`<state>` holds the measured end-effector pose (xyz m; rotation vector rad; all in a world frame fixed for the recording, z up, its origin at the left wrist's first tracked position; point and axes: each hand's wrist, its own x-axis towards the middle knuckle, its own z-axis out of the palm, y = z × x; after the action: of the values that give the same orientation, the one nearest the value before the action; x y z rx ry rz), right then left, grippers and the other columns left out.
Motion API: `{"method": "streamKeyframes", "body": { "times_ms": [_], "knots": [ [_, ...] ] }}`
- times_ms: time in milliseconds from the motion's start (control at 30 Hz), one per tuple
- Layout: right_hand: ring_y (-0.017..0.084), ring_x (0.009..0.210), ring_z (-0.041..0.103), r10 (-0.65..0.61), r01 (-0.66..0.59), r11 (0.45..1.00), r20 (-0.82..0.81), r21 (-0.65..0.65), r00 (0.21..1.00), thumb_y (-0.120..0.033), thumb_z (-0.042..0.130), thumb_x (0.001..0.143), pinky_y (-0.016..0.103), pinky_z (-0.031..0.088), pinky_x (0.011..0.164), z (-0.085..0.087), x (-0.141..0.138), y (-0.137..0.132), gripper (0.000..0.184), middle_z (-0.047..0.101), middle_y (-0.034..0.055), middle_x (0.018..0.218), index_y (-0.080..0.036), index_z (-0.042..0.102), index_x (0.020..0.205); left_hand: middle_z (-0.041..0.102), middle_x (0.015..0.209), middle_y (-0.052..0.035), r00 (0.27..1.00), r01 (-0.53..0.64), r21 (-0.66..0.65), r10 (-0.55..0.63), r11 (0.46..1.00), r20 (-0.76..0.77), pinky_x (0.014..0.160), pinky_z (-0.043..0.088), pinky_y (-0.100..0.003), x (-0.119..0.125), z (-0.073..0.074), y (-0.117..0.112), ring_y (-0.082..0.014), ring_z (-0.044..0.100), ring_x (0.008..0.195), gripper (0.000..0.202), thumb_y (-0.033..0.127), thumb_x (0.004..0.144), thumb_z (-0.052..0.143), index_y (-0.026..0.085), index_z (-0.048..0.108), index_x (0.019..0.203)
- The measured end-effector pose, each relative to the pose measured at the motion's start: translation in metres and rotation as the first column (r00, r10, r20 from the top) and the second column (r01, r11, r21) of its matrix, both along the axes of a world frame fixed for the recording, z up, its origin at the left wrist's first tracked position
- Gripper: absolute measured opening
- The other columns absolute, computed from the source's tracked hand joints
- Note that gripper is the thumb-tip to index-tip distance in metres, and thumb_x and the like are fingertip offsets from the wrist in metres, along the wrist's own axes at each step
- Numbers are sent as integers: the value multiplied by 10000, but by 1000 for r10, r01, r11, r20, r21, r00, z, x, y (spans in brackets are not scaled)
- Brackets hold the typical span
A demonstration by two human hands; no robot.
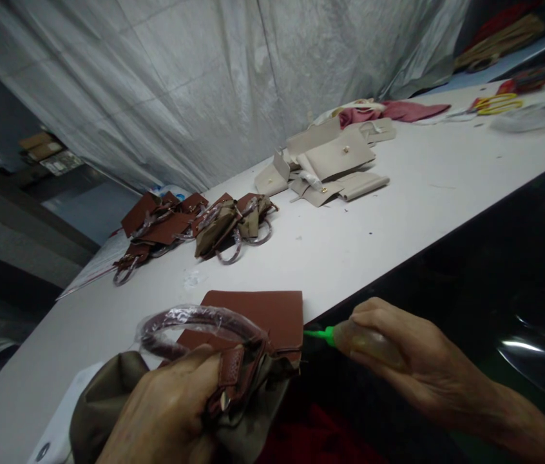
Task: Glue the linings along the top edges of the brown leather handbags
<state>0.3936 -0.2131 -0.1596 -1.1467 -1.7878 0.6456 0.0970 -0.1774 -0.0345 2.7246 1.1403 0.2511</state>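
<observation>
My left hand [171, 406] is closed around a partly made handbag [258, 316] of brown leather with olive lining cloth. Its handle arches up in clear plastic wrap, and a small metal fitting shows beside my fingers. A flat brown leather panel of the bag lies toward the table edge. In my right hand [412, 354] is a translucent squeeze bottle [366, 343] with yellowish contents and a green nozzle. The nozzle tip points left, at or very close to the right edge of the brown panel; whether it touches, I cannot tell.
Brown bag pieces with wrapped handles [166, 225] lie in a heap across the white table [340, 258]. Farther back are beige leather pieces [335, 154], a pink cloth [412, 111] and yellow-handled scissors [497, 103]. Plastic sheeting [234, 84] hangs behind the table.
</observation>
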Motion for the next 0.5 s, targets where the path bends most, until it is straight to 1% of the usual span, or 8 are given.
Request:
{"method": "streamKeyframes", "body": {
  "times_ms": [67, 100, 200, 267, 367, 433, 500],
  "knots": [
    [144, 654, 529, 68, -66, 995, 23, -71, 997, -279, 568, 938, 268, 437, 587, -2, 1, 0, 67, 572, 23, 815, -215, 560, 920, 734, 776, 28, 1000, -6, -5, 6, 1000, 15, 589, 540, -131, -3, -4, -1, -126, 711, 689, 263, 89, 705, 551, 255, 689, 855],
    [143, 655, 525, 83, -80, 992, 33, -95, 996, -283, 560, 944, 269, 435, 590, -3, 2, 1, 72, 570, 23, 817, -214, 555, 921, 743, 813, 22, 1000, -16, -8, 16, 1000, 20, 624, 556, -142, -5, -6, -1, -134, 719, 719, 265, 94, 711, 563, 259, 697, 870],
    [146, 659, 521, 17, -14, 995, 32, -103, 999, -319, 565, 941, 275, 425, 593, -7, 2, 4, 112, 563, 22, 816, -211, 543, 921, 759, 971, -6, 995, -64, -29, 66, 998, 68, 742, 587, -188, -9, -14, -3, -173, 735, 853, 300, 124, 729, 609, 271, 723, 964],
    [142, 643, 514, -19, 19, 992, 4, -122, 1000, -349, 570, 938, 269, 416, 571, -9, 1, 6, 145, 558, 15, 802, -210, 534, 928, 757, 1038, -16, 983, -122, -60, 129, 991, 130, 784, 593, -213, -10, -20, -5, -195, 733, 917, 322, 158, 743, 635, 273, 731, 1028],
    [132, 629, 507, -6, 4, 990, -13, -137, 1000, -361, 563, 941, 259, 409, 562, -10, -3, 8, 158, 554, 5, 782, -208, 526, 925, 773, 962, -12, 933, -218, -113, 241, 969, 266, 767, 609, -239, -6, -28, -9, -209, 740, 893, 267, 252, 764, 667, 271, 751, 1017],
    [127, 621, 507, -25, 22, 987, -12, -158, 1000, -369, 563, 939, 254, 404, 561, -9, -5, 9, 169, 556, -1, 767, -208, 521, 908, 778, 886, -8, 888, -250, -154, 290, 956, 357, 729, 622, -255, -3, -34, -11, -216, 746, 852, 234, 320, 766, 687, 274, 763, 983],
    [125, 608, 503, -46, 39, 972, -25, -232, 999, -402, 585, 920, 249, 396, 548, -9, -4, 11, 209, 554, -10, 742, -208, 519, 880, 779, 857, -8, 850, -273, -196, 332, 942, 409, 723, 633, -289, 0, -39, -12, -234, 748, 852, 221, 367, 768, 699, 283, 771, 960]
  ]
}}
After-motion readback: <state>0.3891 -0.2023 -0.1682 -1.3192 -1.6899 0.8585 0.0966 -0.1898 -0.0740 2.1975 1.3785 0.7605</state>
